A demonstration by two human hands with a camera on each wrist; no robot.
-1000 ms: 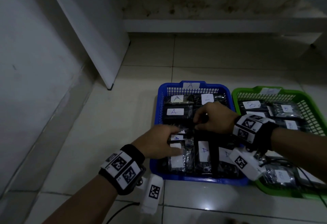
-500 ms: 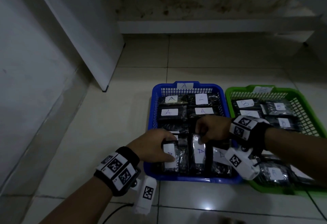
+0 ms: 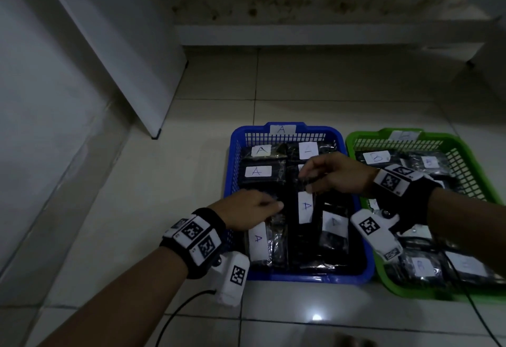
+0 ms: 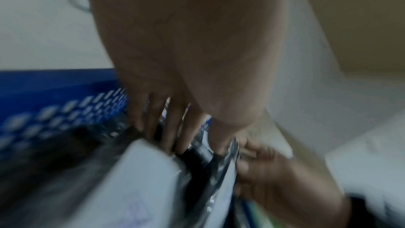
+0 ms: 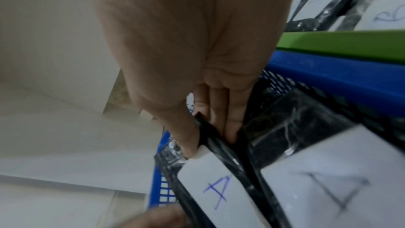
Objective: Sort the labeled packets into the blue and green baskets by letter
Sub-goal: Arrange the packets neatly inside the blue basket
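Observation:
The blue basket (image 3: 298, 278) is marked A and holds several black packets with white A labels. The green basket (image 3: 465, 296) to its right holds B packets. My right hand (image 3: 306, 182) pinches the top edge of a middle A packet (image 3: 304, 207). The right wrist view shows the right hand (image 5: 210, 138) with thumb and fingers clamped on that packet (image 5: 215, 190). My left hand (image 3: 273, 205) reaches over the left rim, fingers straight on the packets. Below it lies another A packet (image 3: 258, 240). In the blurred left wrist view the left hand's (image 4: 186, 145) fingers press among packets.
Both baskets stand side by side on pale floor tiles (image 3: 164, 182). A white panel (image 3: 131, 73) leans against the wall at the left, and a step (image 3: 328, 34) runs along the back. Cables trail from both wrist cameras across the floor (image 3: 175, 316).
My left hand has let go of the front-left A packet and slid back over the pile. The right hand stays on the middle A packet, which has shifted slightly farther back.

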